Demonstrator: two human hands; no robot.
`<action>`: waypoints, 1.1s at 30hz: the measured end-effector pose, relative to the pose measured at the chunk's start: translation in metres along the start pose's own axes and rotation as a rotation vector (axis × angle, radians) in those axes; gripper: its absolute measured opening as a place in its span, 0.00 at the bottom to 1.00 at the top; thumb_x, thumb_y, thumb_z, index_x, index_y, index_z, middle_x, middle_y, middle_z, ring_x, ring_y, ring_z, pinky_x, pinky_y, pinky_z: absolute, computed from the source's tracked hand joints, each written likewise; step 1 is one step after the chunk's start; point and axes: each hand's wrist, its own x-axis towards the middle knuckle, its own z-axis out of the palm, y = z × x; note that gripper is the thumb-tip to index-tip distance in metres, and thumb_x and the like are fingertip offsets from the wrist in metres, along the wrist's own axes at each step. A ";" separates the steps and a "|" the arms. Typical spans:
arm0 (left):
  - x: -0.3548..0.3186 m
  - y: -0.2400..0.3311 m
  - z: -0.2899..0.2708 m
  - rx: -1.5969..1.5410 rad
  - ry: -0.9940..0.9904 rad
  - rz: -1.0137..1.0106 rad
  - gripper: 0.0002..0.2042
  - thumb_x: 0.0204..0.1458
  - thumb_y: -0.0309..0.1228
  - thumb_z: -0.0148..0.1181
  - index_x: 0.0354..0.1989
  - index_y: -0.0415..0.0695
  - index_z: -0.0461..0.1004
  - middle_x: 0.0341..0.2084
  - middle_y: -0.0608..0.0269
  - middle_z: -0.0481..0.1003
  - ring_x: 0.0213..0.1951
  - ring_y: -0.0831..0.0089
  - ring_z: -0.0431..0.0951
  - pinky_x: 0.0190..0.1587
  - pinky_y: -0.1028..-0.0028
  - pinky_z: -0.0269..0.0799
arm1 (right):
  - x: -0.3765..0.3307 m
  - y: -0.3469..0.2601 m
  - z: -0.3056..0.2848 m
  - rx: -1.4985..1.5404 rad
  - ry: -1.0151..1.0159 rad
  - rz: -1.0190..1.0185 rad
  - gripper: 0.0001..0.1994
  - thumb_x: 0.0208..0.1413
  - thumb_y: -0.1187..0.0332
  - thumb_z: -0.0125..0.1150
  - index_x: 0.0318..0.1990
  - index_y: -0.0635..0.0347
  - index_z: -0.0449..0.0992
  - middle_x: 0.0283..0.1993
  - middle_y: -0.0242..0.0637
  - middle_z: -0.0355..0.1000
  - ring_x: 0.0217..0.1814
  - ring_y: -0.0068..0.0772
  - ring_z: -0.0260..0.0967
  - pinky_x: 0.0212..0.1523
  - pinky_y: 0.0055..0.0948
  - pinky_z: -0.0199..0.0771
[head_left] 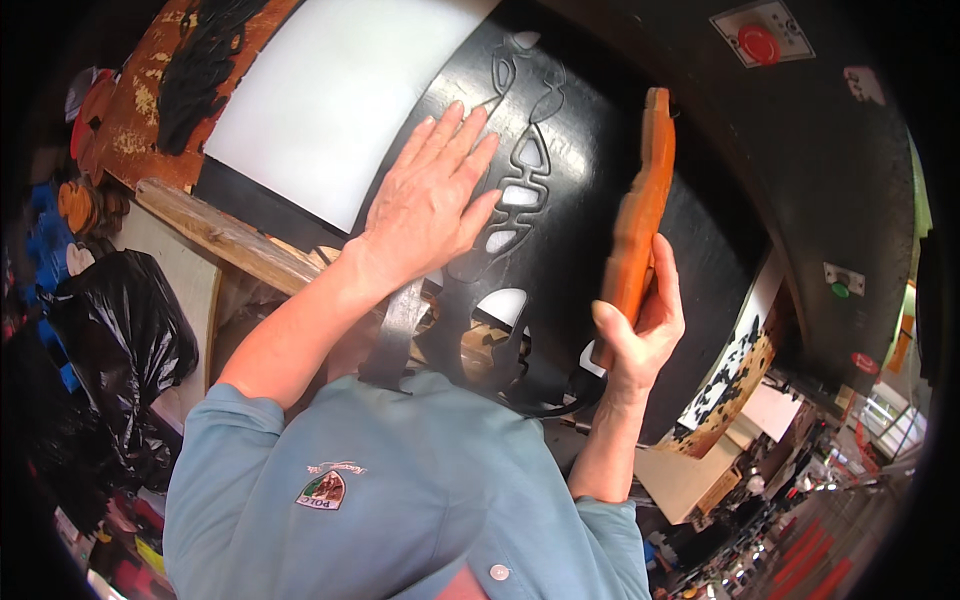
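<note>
My left hand point(428, 195) lies flat with its fingers stretched on a glossy black sheet point(590, 120), which looks like leather. Beside its fingertips, cut outlines and holes run through the sheet in a row, and white shows through some of them. In my right hand point(645, 325) is an orange cutting die point(645, 200) with a wavy outline, held on edge between thumb and fingers over the sheet's right part. Toward me, the sheet's near edge is ragged with larger cut-outs, and a strip of it hangs close to my chest.
A white board point(330, 100) lies left of the sheet, with black cut pieces point(200, 75) beyond it. A dark machine arm point(790, 150) with a red button point(758, 44) and green button point(840, 288) rises at right. A wooden bar point(225, 235) and black plastic bag point(125, 325) are at left.
</note>
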 end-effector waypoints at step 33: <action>-0.045 0.035 -0.043 -0.509 0.015 0.065 0.10 0.59 0.23 0.69 0.47 0.35 0.82 0.41 0.46 0.84 0.42 0.48 0.86 0.46 0.58 0.83 | -0.023 0.035 0.014 -0.568 -0.031 -0.426 0.58 0.42 0.56 0.87 0.78 0.68 0.57 0.76 0.67 0.57 0.77 0.71 0.57 0.76 0.60 0.60</action>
